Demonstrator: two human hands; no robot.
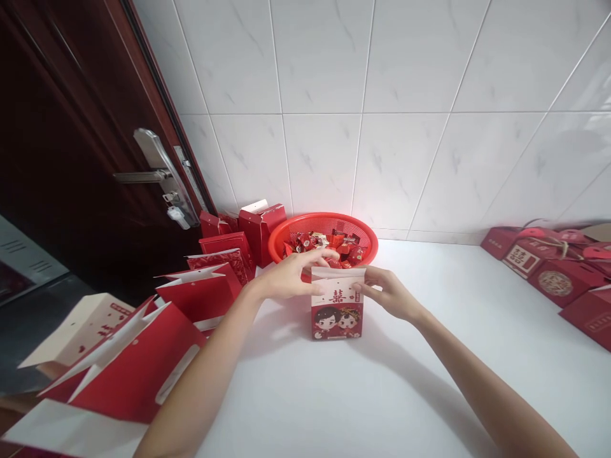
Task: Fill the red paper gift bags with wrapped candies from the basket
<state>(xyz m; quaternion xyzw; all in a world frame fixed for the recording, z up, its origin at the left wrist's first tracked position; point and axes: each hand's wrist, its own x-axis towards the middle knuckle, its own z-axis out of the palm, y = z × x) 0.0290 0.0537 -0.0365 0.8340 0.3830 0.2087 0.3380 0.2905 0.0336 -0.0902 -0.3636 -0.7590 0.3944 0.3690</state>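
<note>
White tabletop [415, 394]: items along both sides and toward the tiled wall.
Surface smooth, pale, with soft shadows; back edge meets the wall. Small upright box [337, 323], cream above and red below with two cartoon figures, stands near mid-surface, its base on the white. Red plastic basket [329, 222] sits just behind it, near the wall; tall red carton [263, 232] beside the basket on its left. Open red cartons [200, 294] line the left side; their bases are mostly hidden. Red gift boxes [556, 283] cluster at right, well apart from the basket; the nearest is cut by the frame.
</note>
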